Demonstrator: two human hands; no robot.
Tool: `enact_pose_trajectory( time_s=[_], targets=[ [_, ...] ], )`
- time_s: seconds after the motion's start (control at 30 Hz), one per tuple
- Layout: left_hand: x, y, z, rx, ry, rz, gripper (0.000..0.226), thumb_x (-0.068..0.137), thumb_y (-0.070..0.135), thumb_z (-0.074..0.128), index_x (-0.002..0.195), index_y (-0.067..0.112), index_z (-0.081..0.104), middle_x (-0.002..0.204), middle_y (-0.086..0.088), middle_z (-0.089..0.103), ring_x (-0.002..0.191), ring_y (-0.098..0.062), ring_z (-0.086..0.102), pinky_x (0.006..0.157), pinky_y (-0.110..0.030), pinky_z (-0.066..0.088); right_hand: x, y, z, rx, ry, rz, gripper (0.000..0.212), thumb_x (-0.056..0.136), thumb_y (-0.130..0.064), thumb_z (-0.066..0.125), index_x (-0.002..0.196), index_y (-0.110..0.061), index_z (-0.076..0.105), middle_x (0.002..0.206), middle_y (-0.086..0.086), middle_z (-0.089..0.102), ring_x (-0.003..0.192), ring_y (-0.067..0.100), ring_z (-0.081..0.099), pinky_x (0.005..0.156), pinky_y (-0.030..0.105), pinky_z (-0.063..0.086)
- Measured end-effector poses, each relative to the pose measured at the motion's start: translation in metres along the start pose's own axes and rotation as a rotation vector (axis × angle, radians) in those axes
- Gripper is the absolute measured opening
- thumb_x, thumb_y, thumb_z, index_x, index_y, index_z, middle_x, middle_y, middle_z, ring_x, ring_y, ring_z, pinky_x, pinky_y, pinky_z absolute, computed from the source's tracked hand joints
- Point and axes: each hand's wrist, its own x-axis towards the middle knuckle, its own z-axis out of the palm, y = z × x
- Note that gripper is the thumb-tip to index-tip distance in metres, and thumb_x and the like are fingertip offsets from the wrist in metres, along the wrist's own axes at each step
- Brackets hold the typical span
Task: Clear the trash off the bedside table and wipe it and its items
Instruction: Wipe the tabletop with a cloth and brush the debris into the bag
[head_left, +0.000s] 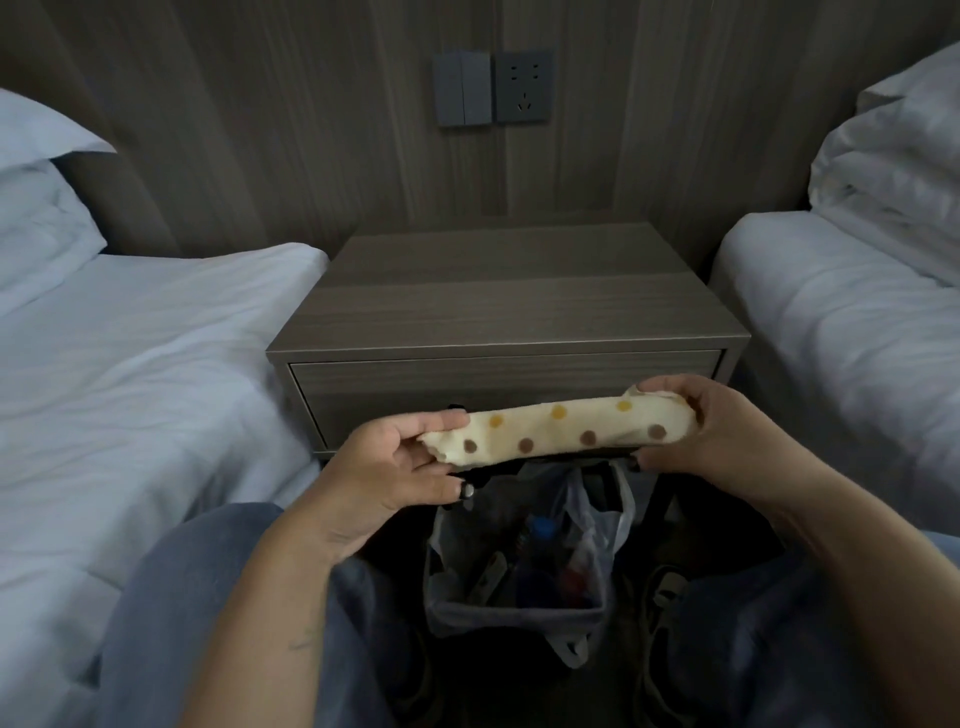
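Both hands pinch a folded cloth (cream with yellow and brown dots), stretched level between them in front of the table's drawer front. Left hand grips the cloth's left end between thumb and fingers; right hand curls its fingers over the right end, thumb underneath. Below the cloth, a bin lined with a plastic bag stands on the floor between the person's knees, just off the table's front edge, holding bottles and wrappers. White beds flank the table: the left bed and the right bed. A switch and socket sit on the wall above the table's back edge.
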Motion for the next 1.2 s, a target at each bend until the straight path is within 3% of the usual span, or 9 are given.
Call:
enact_pose_trajectory(
  time_s=[0.17,0.23,0.4,0.53,0.73,0.9,1.0,1.1,1.2],
  targets=[
    [0.012,0.016,-0.009,0.422,0.192,0.130,0.034,0.073,-0.005,0.079,0.091,0.024,0.077,0.103,0.003,0.076,0.090,-0.011,0.072,0.075,-0.020,0.055,0.003,-0.006,-0.002,-0.306,0.231,-0.248,0.020,0.071,-0.029,0.080,0.078,-0.040,0.064,0.086,-0.016,0.061,0.079,0.000,0.058,0.065,0.012,0.040],
    [0.014,0.023,-0.009,0.273,0.260,0.130,0.006,0.076,0.017,0.079,0.080,0.021,0.077,0.089,-0.007,0.077,0.084,-0.018,0.074,0.067,-0.023,0.058,0.008,-0.005,-0.006,-0.232,0.270,-0.263,0.014,0.073,-0.038,0.076,0.066,-0.028,0.069,0.076,-0.008,0.058,0.070,0.004,0.056,0.060,0.014,0.041],
    [0.024,0.027,0.000,0.293,0.472,0.137,0.042,0.086,0.043,0.067,0.061,0.010,0.061,0.049,-0.006,0.061,0.045,-0.012,0.060,0.047,-0.020,0.050,0.014,-0.016,-0.003,0.367,0.203,-0.075,0.036,0.081,-0.040,0.072,0.075,-0.005,0.070,0.076,0.016,0.066,0.061,0.019,0.064,0.051,0.029,0.051],
    [0.041,0.029,0.007,0.495,0.620,0.226,0.064,0.088,0.049,0.063,0.062,-0.004,0.040,0.050,-0.005,0.039,0.046,-0.015,0.038,0.046,-0.032,0.034,0.029,-0.028,0.012,0.521,0.234,-0.014,0.062,0.078,-0.054,0.066,0.091,0.007,0.059,0.079,0.022,0.062,0.067,0.029,0.058,0.063,0.043,0.048],
    [0.072,0.061,-0.012,0.624,0.859,0.331,0.059,0.091,0.052,0.056,0.066,-0.001,0.056,0.061,-0.003,0.067,0.059,-0.020,0.060,0.055,-0.038,0.046,0.064,-0.066,0.022,0.382,0.353,-0.023,0.026,0.075,-0.031,0.080,0.090,-0.018,0.064,0.070,-0.008,0.073,0.061,0.009,0.071,0.047,0.019,0.051],
    [0.109,0.104,-0.019,0.343,0.714,0.223,0.055,0.087,0.052,0.060,0.072,0.000,0.056,0.061,-0.008,0.060,0.056,-0.018,0.056,0.056,-0.036,0.045,0.101,-0.127,0.052,0.278,0.514,-0.161,0.025,0.077,-0.039,0.073,0.076,-0.018,0.060,0.070,-0.006,0.062,0.067,0.011,0.060,0.059,0.034,0.051],
    [0.127,0.122,-0.017,-0.081,0.433,0.161,0.037,0.096,0.042,0.053,0.081,0.016,0.075,0.084,-0.005,0.076,0.079,-0.021,0.072,0.064,-0.035,0.057,0.116,-0.160,0.084,0.303,0.332,-0.321,0.026,0.078,-0.037,0.073,0.087,-0.016,0.060,0.085,-0.006,0.066,0.077,0.007,0.064,0.064,0.029,0.055],
    [0.132,0.132,-0.038,-0.418,0.168,0.148,0.057,0.099,0.055,0.034,0.115,0.011,0.066,0.109,-0.012,0.073,0.102,-0.024,0.071,0.071,-0.035,0.059,0.143,-0.171,0.099,0.152,0.215,-0.376,0.036,0.076,-0.026,0.075,0.105,-0.025,0.054,0.097,-0.012,0.062,0.090,0.003,0.061,0.072,0.018,0.051],
    [0.135,0.113,-0.067,-0.372,0.229,0.173,0.064,0.099,0.059,0.025,0.116,0.011,0.064,0.117,-0.011,0.071,0.109,-0.022,0.068,0.081,-0.037,0.058,0.179,-0.170,0.096,0.119,0.294,-0.339,0.021,0.078,-0.011,0.062,0.097,-0.020,0.064,0.083,-0.011,0.067,0.079,0.003,0.063,0.073,0.025,0.054]
  ],
)
